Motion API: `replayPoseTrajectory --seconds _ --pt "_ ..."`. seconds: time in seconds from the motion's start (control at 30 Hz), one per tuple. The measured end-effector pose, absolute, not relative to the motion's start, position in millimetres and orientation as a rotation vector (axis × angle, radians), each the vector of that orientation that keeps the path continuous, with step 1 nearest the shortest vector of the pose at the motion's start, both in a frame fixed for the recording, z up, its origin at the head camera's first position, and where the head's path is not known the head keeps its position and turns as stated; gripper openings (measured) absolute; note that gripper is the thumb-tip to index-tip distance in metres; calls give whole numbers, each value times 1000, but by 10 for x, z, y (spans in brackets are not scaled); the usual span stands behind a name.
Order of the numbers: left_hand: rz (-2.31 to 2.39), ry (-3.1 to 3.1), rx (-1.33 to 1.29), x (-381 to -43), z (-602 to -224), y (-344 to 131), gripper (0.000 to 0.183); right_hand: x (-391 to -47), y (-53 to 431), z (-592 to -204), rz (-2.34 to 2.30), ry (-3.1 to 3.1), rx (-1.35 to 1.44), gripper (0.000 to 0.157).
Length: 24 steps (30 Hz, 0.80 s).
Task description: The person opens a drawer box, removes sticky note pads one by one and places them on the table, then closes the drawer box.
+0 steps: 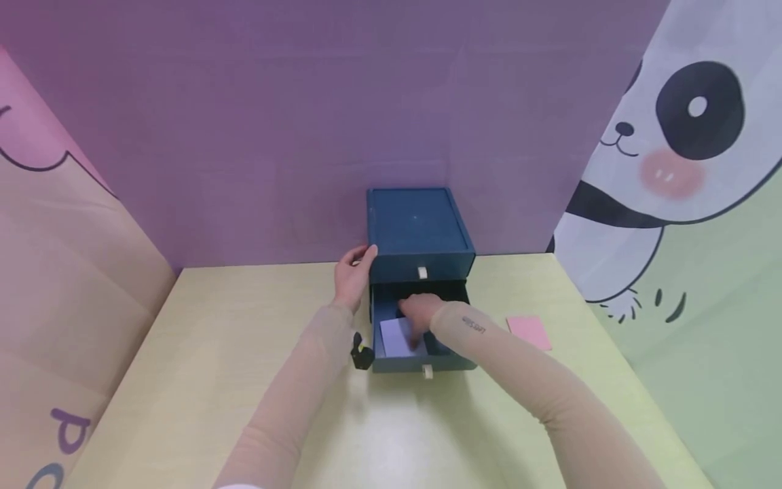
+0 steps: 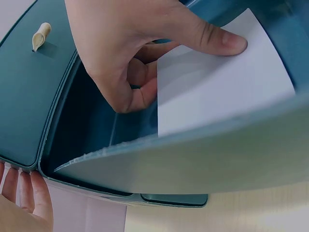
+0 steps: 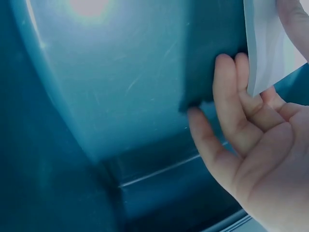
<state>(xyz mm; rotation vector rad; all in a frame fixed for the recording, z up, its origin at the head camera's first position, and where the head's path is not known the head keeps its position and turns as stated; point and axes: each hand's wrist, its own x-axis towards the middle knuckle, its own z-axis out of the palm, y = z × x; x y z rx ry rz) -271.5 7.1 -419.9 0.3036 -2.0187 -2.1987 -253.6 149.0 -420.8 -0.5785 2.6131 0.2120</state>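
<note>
A blue two-drawer cabinet [image 1: 418,221] stands at the back of the table, its lower drawer [image 1: 400,365] pulled out. Inside that drawer, my right hand [image 1: 423,312] pinches a stack of white notepaper [image 2: 217,89], thumb on top and fingers underneath. The right wrist view shows the stack's layered edge [image 3: 253,58] between thumb and fingers, over the drawer floor [image 3: 135,87]. My left hand [image 1: 353,277] touches the cabinet's left side near the upper drawer. Its fingers [image 2: 39,195] lie straight against that side in the left wrist view.
A pink notepad [image 1: 529,332] lies on the table right of the cabinet. A small black object with a yellow mark [image 1: 362,354] shows beside the drawer's left front corner. The upper drawer [image 1: 397,267] is closed. A purple backdrop [image 1: 275,136] rises behind the table.
</note>
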Motion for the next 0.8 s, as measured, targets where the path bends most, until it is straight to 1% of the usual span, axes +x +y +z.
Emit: replayPoseTrajectory --seconds 0.23,0.43,0.8 --pt "-2194 -2056 312 -2701 -4208 75 45 -2538 1549 -4209 -17 2588 -476 57" --pt "-2184 -2057 297 -2708 -4189 83 46 -2590 1639 -4147 -180 2542 -349 56" --pt "-2175 -2069 318 -2709 -4196 73 46 -2668 1783 -3998 -359 2407 -333 22"
